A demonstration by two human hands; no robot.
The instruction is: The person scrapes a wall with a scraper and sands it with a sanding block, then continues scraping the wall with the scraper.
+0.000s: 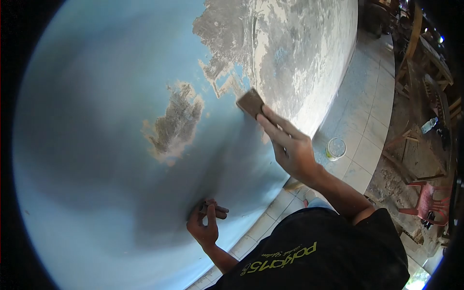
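Observation:
My right hand (292, 145) is closed on a flat brown sanding block (250, 103), its fingers stretched along the lower end. The block lies against the blue painted wall (121, 203), beside a stripped grey patch (224, 38). Lower down, my left hand (204, 228) is near the wall, with its thumb and fingers pinching a small brown piece that looks like rolled or folded sandpaper (220, 211). Part of that piece is hidden by the fingers. Between the hands and to the left, a separate bare patch (179, 118) shows in the paint.
A small tub (336, 148) stands on the tiled floor (365, 130) to the right. Farther right are a red plastic chair (426, 203), a clear bottle (429, 125) and wooden frames (418, 154). A black shirt (328, 251) fills the lower edge.

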